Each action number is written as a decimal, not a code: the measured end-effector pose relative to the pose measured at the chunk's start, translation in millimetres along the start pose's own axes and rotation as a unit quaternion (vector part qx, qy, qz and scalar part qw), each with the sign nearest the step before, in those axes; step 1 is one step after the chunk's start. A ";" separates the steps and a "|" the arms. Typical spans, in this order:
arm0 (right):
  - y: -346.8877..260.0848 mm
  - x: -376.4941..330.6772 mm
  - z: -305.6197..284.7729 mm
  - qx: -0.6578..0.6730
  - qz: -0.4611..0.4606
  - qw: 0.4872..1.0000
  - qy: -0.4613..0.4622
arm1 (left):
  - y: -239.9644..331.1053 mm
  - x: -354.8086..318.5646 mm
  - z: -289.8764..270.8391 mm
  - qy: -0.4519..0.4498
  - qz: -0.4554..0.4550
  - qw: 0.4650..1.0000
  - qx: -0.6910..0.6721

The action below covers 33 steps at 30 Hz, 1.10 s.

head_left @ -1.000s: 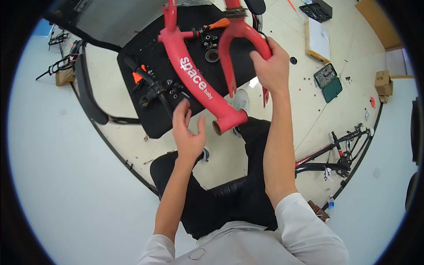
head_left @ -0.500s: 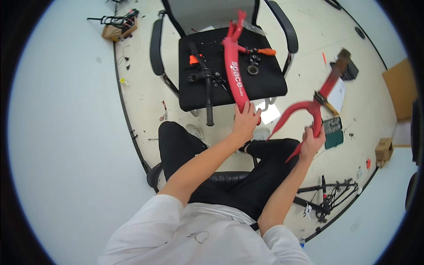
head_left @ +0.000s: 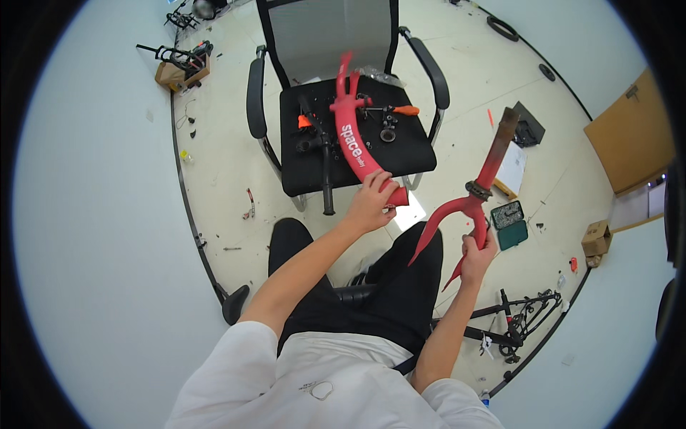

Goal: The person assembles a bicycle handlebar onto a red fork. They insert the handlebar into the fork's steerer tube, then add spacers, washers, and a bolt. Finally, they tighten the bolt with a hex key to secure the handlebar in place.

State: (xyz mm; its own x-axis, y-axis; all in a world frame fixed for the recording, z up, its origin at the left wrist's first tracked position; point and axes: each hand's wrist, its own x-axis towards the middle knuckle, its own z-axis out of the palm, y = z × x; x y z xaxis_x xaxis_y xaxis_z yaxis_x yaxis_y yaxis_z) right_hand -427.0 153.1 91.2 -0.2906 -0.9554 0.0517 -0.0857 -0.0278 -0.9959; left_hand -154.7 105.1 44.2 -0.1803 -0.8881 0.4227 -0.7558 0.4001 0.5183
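My left hand (head_left: 371, 202) grips the near end of a red bicycle frame (head_left: 351, 139) that rests across the black seat of an office chair (head_left: 300, 171). To the right, my right hand (head_left: 477, 252) holds a red bicycle fork (head_left: 471, 207) by one leg, with its steerer tube pointing up and away. The fork is apart from the frame. Black handlebars (head_left: 323, 154) and small parts, one with an orange handle (head_left: 404, 110), lie on the seat beside the frame.
A green parts box (head_left: 511, 223), a white sheet (head_left: 513, 168) and a cardboard box (head_left: 597, 239) lie on the floor to the right. A black bicycle frame (head_left: 518, 322) lies near my right side. More parts sit at the far left wall (head_left: 179, 64).
The fork has come away from the frame and my right hand has carried it rightward and upright. My left hand stays on the frame's end. The view has shifted.
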 end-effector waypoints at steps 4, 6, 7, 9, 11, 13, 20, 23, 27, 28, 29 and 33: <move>-9.0 -10.3 2.8 -0.010 -0.003 1.000 -0.017 | 18.7 26.9 -42.8 0.223 -0.043 0.972 -0.056; -11.2 -16.3 2.8 -0.012 0.003 0.999 -0.043 | 5.2 36.1 -65.8 0.286 -0.146 0.939 -0.121; -11.6 -21.0 2.7 -0.015 0.010 0.999 -0.047 | -0.3 40.1 -78.2 0.286 -0.237 0.903 -0.215; -18.8 -29.0 14.9 -0.015 0.022 0.998 -0.061 | -17.7 45.9 -105.3 0.271 -0.211 0.916 -0.208; -4.9 -35.1 26.8 -0.022 0.005 0.996 -0.087 | -29.2 50.1 -127.8 0.287 -0.170 0.916 -0.225; 1.8 -44.7 39.6 -0.020 -0.018 0.991 -0.132 | -36.8 56.8 -151.4 0.273 -0.182 0.903 -0.276; -7.0 -69.3 80.4 -0.054 -0.023 0.958 -0.281 | 6.6 105.0 -245.2 0.186 -0.218 0.890 -0.356; -11.8 -67.0 93.6 -0.042 -0.013 0.943 -0.329 | 35.1 119.3 -266.9 0.151 -0.247 0.884 -0.366; -24.6 -59.3 111.1 -0.040 -0.016 0.936 -0.348 | 39.8 133.2 -276.3 0.157 -0.253 0.891 -0.343; -25.1 -57.4 114.8 -0.027 -0.013 0.936 -0.351 | 40.2 133.4 -275.8 0.151 -0.258 0.891 -0.341; -27.0 -54.6 118.6 -0.015 -0.011 0.935 -0.355 | 40.4 133.6 -275.9 0.146 -0.263 0.891 -0.340; -36.6 -48.5 124.2 -0.001 -0.002 0.933 -0.361 | 46.0 133.7 -272.1 0.146 -0.267 0.888 -0.344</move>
State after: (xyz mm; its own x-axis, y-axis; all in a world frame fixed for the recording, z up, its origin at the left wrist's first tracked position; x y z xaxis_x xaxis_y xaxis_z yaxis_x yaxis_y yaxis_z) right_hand -291.4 164.0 116.0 0.4262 -0.9046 -0.0080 -0.0865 -0.0319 -0.9957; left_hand -42.3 66.3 326.9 0.3360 -0.9363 0.1025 -0.1023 0.0719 0.9921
